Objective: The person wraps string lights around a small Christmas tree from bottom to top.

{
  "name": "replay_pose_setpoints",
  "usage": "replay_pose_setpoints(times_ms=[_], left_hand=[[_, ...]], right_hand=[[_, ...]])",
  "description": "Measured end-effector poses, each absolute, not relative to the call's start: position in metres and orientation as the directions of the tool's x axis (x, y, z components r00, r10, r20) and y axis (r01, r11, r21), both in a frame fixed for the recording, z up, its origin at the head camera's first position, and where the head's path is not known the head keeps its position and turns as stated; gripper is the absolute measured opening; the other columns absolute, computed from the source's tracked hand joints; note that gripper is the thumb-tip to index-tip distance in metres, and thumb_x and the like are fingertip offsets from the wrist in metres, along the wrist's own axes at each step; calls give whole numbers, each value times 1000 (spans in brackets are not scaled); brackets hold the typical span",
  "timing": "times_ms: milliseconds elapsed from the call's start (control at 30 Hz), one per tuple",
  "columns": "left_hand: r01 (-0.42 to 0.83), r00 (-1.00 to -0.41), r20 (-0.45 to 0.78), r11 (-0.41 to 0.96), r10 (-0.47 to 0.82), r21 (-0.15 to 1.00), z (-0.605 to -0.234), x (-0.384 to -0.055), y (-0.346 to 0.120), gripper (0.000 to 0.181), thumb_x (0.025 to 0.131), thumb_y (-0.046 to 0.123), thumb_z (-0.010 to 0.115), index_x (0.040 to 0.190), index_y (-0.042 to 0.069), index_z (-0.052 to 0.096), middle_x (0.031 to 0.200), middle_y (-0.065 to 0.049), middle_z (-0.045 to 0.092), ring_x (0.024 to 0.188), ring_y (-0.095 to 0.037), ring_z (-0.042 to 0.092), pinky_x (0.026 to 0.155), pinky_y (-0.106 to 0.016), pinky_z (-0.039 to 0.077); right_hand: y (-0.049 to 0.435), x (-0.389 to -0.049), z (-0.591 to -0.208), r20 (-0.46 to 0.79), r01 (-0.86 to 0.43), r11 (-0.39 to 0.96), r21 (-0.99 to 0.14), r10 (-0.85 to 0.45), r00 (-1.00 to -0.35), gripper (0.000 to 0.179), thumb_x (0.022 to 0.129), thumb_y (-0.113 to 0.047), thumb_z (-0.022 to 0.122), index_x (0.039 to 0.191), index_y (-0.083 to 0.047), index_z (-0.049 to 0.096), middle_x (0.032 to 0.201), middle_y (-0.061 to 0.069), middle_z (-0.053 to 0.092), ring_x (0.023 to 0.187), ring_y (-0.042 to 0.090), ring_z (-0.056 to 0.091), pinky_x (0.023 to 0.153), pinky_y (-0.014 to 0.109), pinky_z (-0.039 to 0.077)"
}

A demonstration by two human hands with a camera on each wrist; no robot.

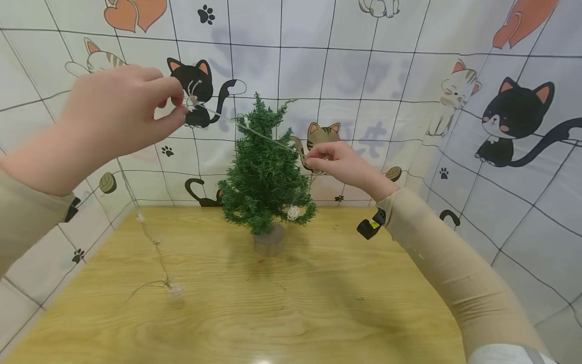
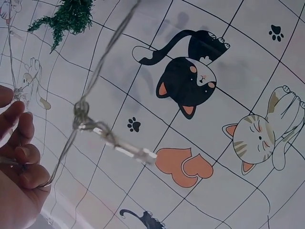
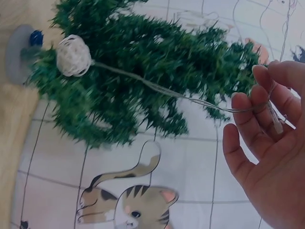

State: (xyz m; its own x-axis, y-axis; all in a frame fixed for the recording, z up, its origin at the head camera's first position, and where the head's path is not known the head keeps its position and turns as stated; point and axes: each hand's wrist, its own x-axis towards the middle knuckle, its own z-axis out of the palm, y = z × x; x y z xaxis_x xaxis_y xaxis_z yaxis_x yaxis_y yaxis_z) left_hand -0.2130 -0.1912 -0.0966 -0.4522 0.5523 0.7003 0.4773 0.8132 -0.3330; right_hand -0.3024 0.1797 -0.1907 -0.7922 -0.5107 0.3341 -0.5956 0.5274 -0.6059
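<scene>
Our left hand (image 1: 125, 108) and right hand (image 1: 345, 164) pinch the string (image 3: 162, 89) across the tree (image 1: 268, 172). It looks light and bendy, so we'd hold it gently, away from the white ball (image 3: 73, 56) that could squash.

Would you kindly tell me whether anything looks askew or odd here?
Mildly: near the top of the green tree, a sprig juts out to the right, looking lopsided. The string also dangles loosely below the left hand. Nothing appears spilled or damaged.

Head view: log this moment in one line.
left hand: pinches wire | right hand: pinches wire | wire: crosses before tree | white ball: low on tree
</scene>
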Motion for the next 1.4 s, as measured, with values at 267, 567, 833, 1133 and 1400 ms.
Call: replay_pose_setpoints(times_ms=[267,567,833,1133,1400], left_hand=[[479,-378,653,742,656,-469,-96,-234,-187,30,91,23,52,118,18,62,78,-7,53,48,-23,39,33,-34,24],[460,-463,584,744,667,-484,-76,-261,-155,41,95,20,48,136,24,54,87,-10,53,51,-23,37,37,-36,26],[437,-602,532,803,596,-405,-57,-292,-127,45,101,20,32,143,28,46,89,-11,44,48,-24,33,41,-38,32],[399,-793,387,881,471,-254,-53,-326,-111,51,104,24,26,154,33,25,136,-21,44,54,-28,45,46,-41,40],[405,-799,395,891,454,-205,-52,-352,-94,52,104,27,23,155,37,19,71,-12,55,47,-20,31,45,-34,31]], right_hand=[[191,-314,-213,355,-578,503,-643,-473,-806,22,99,-22,57,104,-5,69,90,11,61,82,24,55,69,36,38],[210,-320,-225,341,-505,494,-708,-387,-857,25,100,-22,57,111,-4,69,90,12,63,87,30,57,73,38,43],[214,-330,-230,339,-466,452,-760,-336,-879,29,99,-24,58,116,-4,69,91,11,67,90,33,60,79,35,50],[211,-338,-239,468,-541,410,-734,-272,-841,44,99,-13,55,141,-19,48,88,19,63,77,31,63,69,37,52],[210,-344,-246,618,-651,458,-606,-244,-747,20,102,-8,48,120,-12,54,77,10,59,69,37,62,65,42,55]])
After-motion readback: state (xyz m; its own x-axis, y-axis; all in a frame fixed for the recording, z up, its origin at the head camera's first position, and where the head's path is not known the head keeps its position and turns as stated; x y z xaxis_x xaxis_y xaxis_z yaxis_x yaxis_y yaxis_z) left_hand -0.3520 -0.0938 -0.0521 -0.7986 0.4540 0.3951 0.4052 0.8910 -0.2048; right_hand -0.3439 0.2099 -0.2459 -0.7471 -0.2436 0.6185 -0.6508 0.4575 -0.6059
